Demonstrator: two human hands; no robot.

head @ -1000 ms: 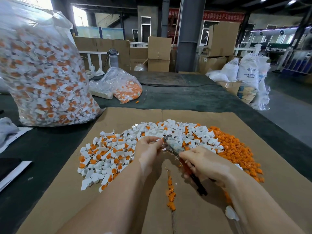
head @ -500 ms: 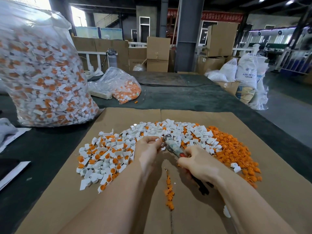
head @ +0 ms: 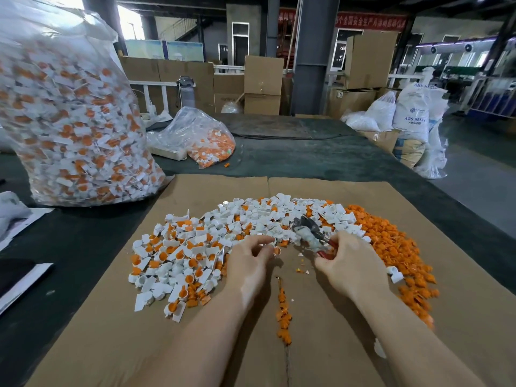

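At the middle of the brown cardboard sheet, the left hand pinches a small white plastic cap; the right hand grips grey, red-handled metal pliers.

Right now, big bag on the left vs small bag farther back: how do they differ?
1. The big bag stands tall and stuffed full; the small bag lies slumped and mostly empty.
2. The big bag holds white and orange pieces mixed; the small bag holds mostly orange ones, with a few white.
3. The big bag sits at the cardboard's far left corner; the small bag lies beyond it on the dark table.
Both are clear plastic.
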